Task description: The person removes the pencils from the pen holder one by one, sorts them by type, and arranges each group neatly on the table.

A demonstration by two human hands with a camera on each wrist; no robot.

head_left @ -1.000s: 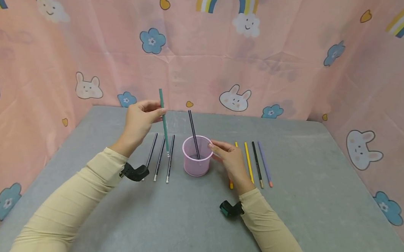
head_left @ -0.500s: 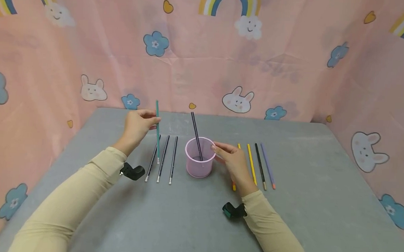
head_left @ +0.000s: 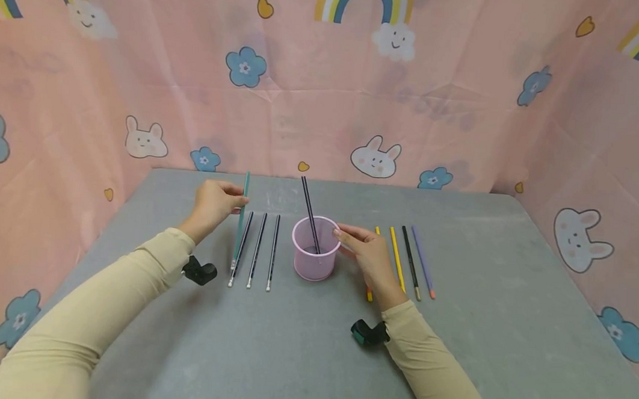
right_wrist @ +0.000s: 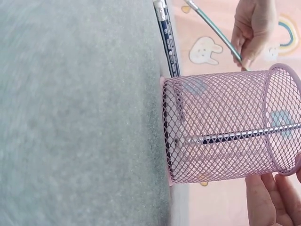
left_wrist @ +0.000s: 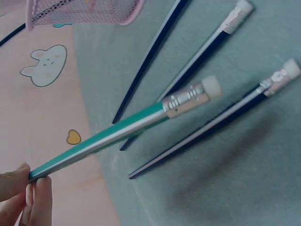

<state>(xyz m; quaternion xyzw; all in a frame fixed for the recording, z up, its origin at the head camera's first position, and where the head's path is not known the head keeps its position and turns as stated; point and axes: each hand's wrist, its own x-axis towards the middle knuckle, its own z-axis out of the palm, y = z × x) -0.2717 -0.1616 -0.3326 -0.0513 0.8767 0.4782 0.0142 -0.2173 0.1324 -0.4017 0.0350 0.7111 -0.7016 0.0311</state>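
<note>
My left hand (head_left: 214,207) pinches a green pencil (head_left: 240,231) near its upper end. The pencil's white eraser points down, over the leftmost of three dark blue pencils (head_left: 256,250) lying left of the cup. In the left wrist view the green pencil (left_wrist: 117,134) slants away from the fingertips (left_wrist: 42,200), above the table. My right hand (head_left: 371,253) holds a pink mesh pencil cup (head_left: 315,267) by its right side, thumb at the rim. The cup stands upright, and dark pencils (head_left: 308,202) lean inside it. Some right-hand fingers are hidden behind the cup.
Right of the cup lie several pencils: two yellow ones (head_left: 395,255), a black one (head_left: 411,261) and a purple one (head_left: 423,262). My right forearm partly covers one yellow pencil. A pink printed curtain (head_left: 302,114) surrounds the grey table (head_left: 289,354).
My left hand has moved left and down with the green pencil, from near the cup to the leftmost dark blue pencil. The right hand and the cup stay in place.
</note>
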